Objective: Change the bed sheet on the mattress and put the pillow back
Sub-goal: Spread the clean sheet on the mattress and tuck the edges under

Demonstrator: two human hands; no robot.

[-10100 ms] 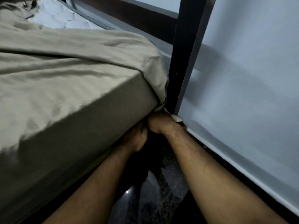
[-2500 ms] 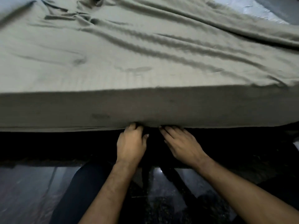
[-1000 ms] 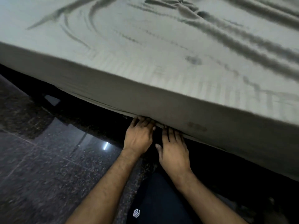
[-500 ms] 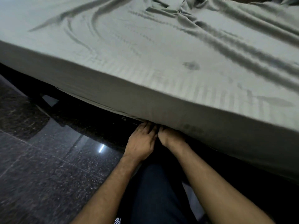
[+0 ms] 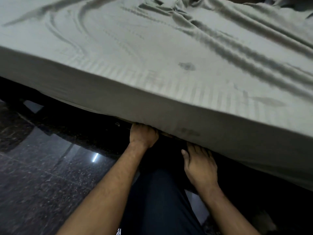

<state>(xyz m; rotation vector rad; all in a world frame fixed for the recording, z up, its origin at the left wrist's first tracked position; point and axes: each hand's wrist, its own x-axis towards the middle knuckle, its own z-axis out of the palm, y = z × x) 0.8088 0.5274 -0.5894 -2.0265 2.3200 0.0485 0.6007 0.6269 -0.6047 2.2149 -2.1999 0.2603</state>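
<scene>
While tucking along the near lower edge of the mattress (image 5: 101,92), better to keep several risks in mind. With the left hand (image 5: 144,135) curled round the hem of the bed sheet (image 5: 152,48) directly under that edge, and with the right hand (image 5: 200,167) near it to the right, fingers straight and relaxed, tips pushed out of sight below the same edge, cannot tell how deep the cloth sits underneath. Probably in the middle of the tucking step, with the pillow nowhere in view and so not yet put back. First risk: losing the hem by releasing the left grip before pressing enough cloth under, and so leaving a loose flap hanging toward the dark floor (image 5: 42,184). Second risk: pulling too strongly downward here and dragging the sheet off the far side, judging from the long wrinkles (image 5: 237,48) running across the top and the bunched cloth (image 5: 169,7) at the far end. Third risk: pinching the hidden fingertips between mattress and bed frame when letting the weight come down. Also possible to trap a fold and lock the wrinkles in place. Safer to hold the hem firmly, feed a little at a time, and smooth the top afterwards.
</scene>
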